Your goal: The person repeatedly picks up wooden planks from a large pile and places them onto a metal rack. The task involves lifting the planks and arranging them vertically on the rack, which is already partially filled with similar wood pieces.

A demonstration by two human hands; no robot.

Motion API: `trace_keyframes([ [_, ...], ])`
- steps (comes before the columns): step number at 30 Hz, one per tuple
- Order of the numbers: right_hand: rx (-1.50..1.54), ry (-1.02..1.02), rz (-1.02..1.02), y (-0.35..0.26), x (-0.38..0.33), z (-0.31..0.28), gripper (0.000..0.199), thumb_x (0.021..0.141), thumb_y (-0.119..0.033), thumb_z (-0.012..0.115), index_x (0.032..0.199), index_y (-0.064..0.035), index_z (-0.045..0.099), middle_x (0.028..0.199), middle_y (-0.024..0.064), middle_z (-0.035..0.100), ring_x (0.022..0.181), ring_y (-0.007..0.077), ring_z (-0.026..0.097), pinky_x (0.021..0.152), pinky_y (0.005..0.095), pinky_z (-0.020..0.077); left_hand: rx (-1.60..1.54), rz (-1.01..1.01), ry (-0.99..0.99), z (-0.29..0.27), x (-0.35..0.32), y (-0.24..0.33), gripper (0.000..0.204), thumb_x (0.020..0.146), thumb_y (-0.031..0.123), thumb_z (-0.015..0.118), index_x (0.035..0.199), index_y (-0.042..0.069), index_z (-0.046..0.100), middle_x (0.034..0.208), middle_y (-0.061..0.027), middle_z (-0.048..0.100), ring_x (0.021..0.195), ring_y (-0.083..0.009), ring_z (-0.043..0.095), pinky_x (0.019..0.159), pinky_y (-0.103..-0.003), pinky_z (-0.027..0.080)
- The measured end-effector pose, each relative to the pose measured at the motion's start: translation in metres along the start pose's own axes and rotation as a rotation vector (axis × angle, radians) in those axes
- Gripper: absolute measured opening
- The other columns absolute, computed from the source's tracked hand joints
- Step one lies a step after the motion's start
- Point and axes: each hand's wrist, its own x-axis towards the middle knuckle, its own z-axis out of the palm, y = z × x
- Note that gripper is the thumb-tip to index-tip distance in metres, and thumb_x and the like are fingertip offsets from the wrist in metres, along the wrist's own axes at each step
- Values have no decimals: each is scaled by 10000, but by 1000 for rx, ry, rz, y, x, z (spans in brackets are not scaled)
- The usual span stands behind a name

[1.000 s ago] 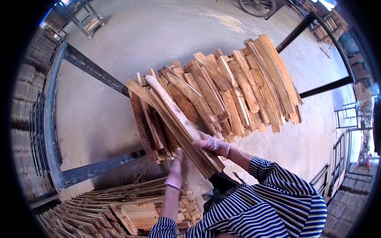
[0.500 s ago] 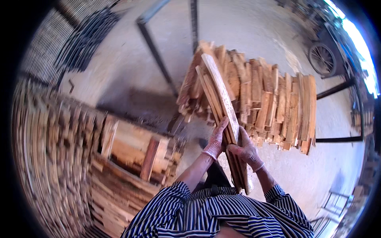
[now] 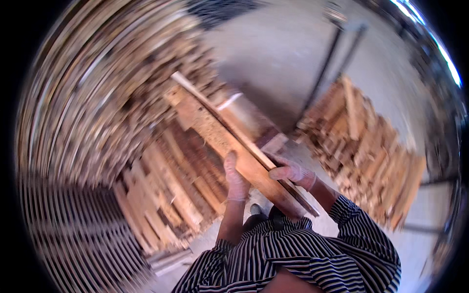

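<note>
Both hands occupied, knitted work gloves on each. Left hand (image 3: 236,179) closed on the left edge of a wide plank (image 3: 261,179), thumb laid on its upper face, fingers out of sight beneath. Right hand (image 3: 295,173) gripping a narrow pale board (image 3: 239,136) at the right side of the same bundle, thumb over the top; remaining fingers mostly hidden. Plank and narrow board lie lengthwise side by side, a dark gap or edge between them; exact number of pieces in the bundle cannot be told. Bundle position: in front of the torso, slanting from far left to near right, near end close to the waist of the striped shirt (image 3: 293,249). Plank face rough and speckled toward its far half, smoother near the hands. Beyond and left of the bundle, a large stack of thin boards (image 3: 117,88), motion-blurred; below it, a lower board stack (image 3: 166,195). To the right, well apart from the bundle, a heap of short planks (image 3: 361,156) beside dark metal posts (image 3: 325,63). Floor (image 3: 278,53): grey, smooth.
</note>
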Motion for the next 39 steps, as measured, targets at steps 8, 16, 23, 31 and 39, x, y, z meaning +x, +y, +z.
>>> trace_keyframes([
  [8, 51, -549, 444, -4, 108, 61, 560, 941, -239, 722, 1405, 23, 550, 1269, 79, 669, 1134, 156, 626, 977, 298, 515, 26, 374, 121, -157, -20, 49, 679, 957, 582, 644, 1314, 7, 585, 1245, -110, 649, 1134, -216, 634, 1016, -372, 520],
  [16, 34, -751, 619, 96, 205, 72, 271, 940, -178, 732, 1122, 23, 720, 1014, 38, 727, 907, 128, 666, 860, 289, 544, -286, 458, 236, -143, -56, 124, 805, 893, 593, 715, 1436, 35, 511, 1334, -138, 627, 1220, -258, 619, 1072, -410, 504],
  [23, -126, -1063, 605, 8, 239, 201, 731, 880, -200, 798, 1503, -21, 462, 1355, 89, 632, 1213, 157, 601, 1055, 311, 469, 80, 749, 452, -219, -52, 133, 393, 1031, 409, 610, 1220, 65, 629, 1170, -80, 680, 1119, -218, 639, 1044, -403, 497],
  [31, -984, -1035, 115, -27, 244, 280, 1084, 803, -275, 822, 1648, -94, 166, 1574, 236, 426, 1447, 311, 437, 1196, 359, 342, -548, 615, 482, -253, -30, 168, 588, 914, 467, 761, 1318, 74, 592, 1189, -117, 688, 1059, -286, 684, 925, -461, 588],
  [39, -1248, -980, 240, -14, 263, 332, 982, 769, -270, 808, 1607, -162, 307, 1458, 254, 549, 1371, 368, 524, 1144, 407, 413, -743, 603, 425, -311, -20, 167, 542, 961, 471, 691, 1294, 57, 583, 1145, -131, 694, 1020, -288, 692, 907, -465, 597],
])
